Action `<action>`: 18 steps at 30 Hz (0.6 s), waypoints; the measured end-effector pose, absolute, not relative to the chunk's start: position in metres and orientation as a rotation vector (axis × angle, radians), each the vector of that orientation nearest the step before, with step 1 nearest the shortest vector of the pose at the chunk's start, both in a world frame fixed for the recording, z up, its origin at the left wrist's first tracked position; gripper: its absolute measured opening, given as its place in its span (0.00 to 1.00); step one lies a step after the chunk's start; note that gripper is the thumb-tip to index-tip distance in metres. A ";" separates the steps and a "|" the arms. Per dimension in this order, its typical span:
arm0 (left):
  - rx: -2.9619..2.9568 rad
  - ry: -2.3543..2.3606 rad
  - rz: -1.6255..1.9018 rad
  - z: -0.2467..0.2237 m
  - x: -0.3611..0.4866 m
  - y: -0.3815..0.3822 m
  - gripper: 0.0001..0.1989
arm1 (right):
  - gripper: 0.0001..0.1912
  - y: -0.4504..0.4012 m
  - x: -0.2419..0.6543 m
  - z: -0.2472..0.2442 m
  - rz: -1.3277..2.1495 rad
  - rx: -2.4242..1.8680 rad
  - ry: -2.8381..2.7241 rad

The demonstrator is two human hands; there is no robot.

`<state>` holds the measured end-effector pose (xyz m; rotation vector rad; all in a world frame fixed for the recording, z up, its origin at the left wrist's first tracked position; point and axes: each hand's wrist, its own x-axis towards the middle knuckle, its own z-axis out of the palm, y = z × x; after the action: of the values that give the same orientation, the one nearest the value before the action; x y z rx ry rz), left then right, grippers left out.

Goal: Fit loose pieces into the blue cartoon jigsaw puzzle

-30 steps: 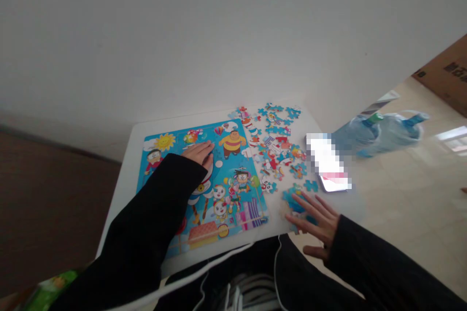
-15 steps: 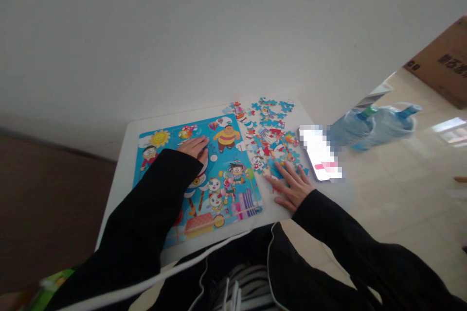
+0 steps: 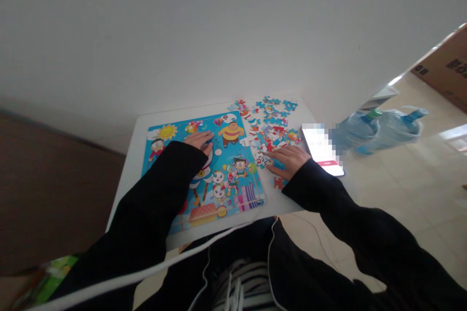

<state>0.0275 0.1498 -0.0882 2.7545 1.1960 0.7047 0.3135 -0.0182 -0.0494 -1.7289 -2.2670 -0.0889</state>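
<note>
A blue cartoon puzzle board [image 3: 233, 199] lies flat on a small white table. My left hand [image 3: 199, 141] rests on its upper middle, fingers stretched out, the palm partly hidden by the black sleeve. To the right of the board spreads a heap of loose puzzle pieces [image 3: 272, 133], mostly blue, red and white. Over the lower part of this heap is my right hand [image 3: 290, 160], thumb apart from the fingers, fingertips at a white-faced piece [image 3: 260, 158]. No piece shows between the fingers. A red piece [image 3: 279, 182] lies just below that hand.
A phone [image 3: 321, 153] with a lit screen lies at the right edge of the white table [image 3: 127, 155]. A pale wall stands behind. Large water bottles [image 3: 359, 129] and a cardboard box [image 3: 445, 70] are on the floor to the right. A white cord [image 3: 153, 269] crosses in front of me.
My right hand has moved up and slightly left across the loose pieces, its spread fingers drawing closer together and uncovering the red piece. My left hand stays on the board. The view has shifted slightly.
</note>
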 end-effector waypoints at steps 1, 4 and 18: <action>2.754 1.198 0.686 -0.087 0.028 0.149 0.16 | 0.18 -0.013 0.310 -0.051 -0.085 -1.744 -2.290; 2.744 1.221 0.678 -0.075 0.031 0.141 0.16 | 0.17 -0.003 0.304 -0.058 -0.050 -1.760 -2.369; 2.648 1.630 1.101 0.027 -0.064 0.081 0.17 | 0.13 0.009 0.303 -0.056 -0.076 -1.821 -2.269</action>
<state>-0.0640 0.0810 0.0274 2.6479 1.6296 1.1010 0.3032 0.0089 -0.0561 -1.8214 -2.2691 -0.0762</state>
